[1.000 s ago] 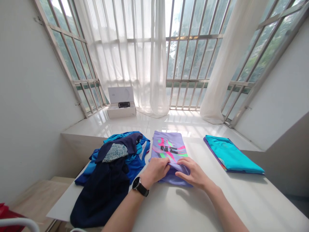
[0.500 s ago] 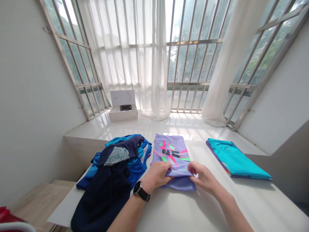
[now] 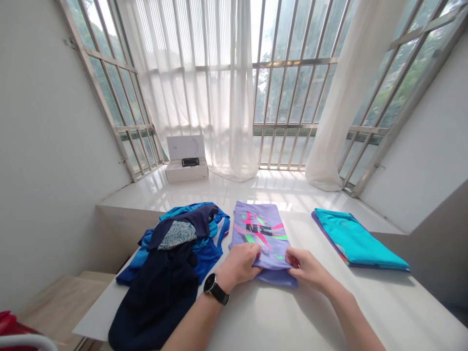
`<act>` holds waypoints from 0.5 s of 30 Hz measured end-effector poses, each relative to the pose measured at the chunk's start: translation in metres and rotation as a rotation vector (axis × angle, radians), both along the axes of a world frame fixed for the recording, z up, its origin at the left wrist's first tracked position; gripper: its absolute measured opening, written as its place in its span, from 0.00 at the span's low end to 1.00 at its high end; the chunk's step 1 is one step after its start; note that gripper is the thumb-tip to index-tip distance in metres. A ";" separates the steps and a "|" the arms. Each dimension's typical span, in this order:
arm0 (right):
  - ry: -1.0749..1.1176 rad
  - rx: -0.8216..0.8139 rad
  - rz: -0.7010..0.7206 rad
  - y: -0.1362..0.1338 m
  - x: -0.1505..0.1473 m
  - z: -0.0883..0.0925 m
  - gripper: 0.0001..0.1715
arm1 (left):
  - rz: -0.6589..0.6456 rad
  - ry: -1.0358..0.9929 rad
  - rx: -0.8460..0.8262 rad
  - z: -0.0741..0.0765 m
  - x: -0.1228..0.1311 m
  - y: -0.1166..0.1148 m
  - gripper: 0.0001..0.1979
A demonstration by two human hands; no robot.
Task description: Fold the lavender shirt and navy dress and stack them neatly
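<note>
A purple shirt (image 3: 239, 229) with a pink, green and black print lies folded into a narrow rectangle on the white table (image 3: 278, 321). My left hand (image 3: 243, 263), with a black watch on the wrist, pinches the left side of its near folded edge. Opposite it, my right hand (image 3: 305, 265) grips the right side of the same edge between thumb and fingers. A lower layer of the purple cloth shows beneath and in front of that edge. Both hands are closed on the fabric.
Left of the shirt is a loose heap of blue and navy clothes (image 3: 161, 278), hanging near the table edge. At right lies a stack of folded garments (image 3: 361, 239), turquoise on top. An open white box (image 3: 186, 174) with a black object stands on the windowsill (image 3: 234, 190).
The hands keep their grip on the shirt's near edge. That edge has shifted slightly, and the right fingers have closed a little more around the cloth.
</note>
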State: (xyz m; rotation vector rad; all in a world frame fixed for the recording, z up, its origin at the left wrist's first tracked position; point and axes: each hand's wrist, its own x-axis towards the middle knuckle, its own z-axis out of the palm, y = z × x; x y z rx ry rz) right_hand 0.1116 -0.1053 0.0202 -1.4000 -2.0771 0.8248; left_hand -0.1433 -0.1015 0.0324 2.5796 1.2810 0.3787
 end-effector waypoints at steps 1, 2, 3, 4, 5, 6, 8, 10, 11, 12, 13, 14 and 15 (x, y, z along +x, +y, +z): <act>0.003 -0.033 0.006 -0.001 0.000 0.000 0.12 | 0.004 -0.002 -0.003 0.001 0.000 0.000 0.11; 0.005 -0.067 0.009 -0.001 0.000 0.000 0.11 | 0.007 -0.005 -0.004 0.001 -0.001 0.000 0.11; 0.007 -0.101 0.011 -0.002 0.001 0.000 0.10 | 0.009 -0.008 -0.004 0.001 -0.001 0.000 0.11; 0.013 -0.130 0.011 -0.002 0.001 0.001 0.09 | 0.008 -0.010 -0.004 0.001 -0.001 0.000 0.11; 0.021 -0.151 0.011 -0.002 0.002 0.001 0.08 | 0.006 -0.011 -0.002 0.001 -0.001 0.001 0.11; 0.030 -0.168 0.011 -0.002 0.003 0.001 0.07 | 0.002 -0.012 -0.001 0.000 -0.001 0.001 0.11; 0.047 -0.197 0.012 -0.002 0.006 0.002 0.06 | -0.008 -0.014 0.002 0.000 -0.001 0.002 0.12; 0.055 -0.214 0.010 -0.002 0.010 0.002 0.07 | -0.014 -0.016 0.002 -0.001 -0.002 0.002 0.12; 0.058 -0.223 0.009 -0.002 0.012 0.002 0.07 | -0.015 -0.020 0.004 -0.001 -0.002 0.002 0.12; 0.062 -0.234 0.009 -0.002 0.013 0.002 0.07 | -0.015 -0.024 0.005 -0.002 -0.002 0.002 0.12; 0.068 -0.249 0.010 -0.003 0.014 0.003 0.07 | -0.015 -0.028 0.005 -0.002 -0.002 0.002 0.12; 0.074 -0.270 0.014 -0.004 0.015 0.004 0.07 | -0.016 -0.031 0.004 -0.002 -0.002 0.003 0.12; 0.077 -0.293 0.019 -0.005 0.015 0.006 0.07 | -0.017 -0.034 0.003 -0.003 -0.001 0.003 0.12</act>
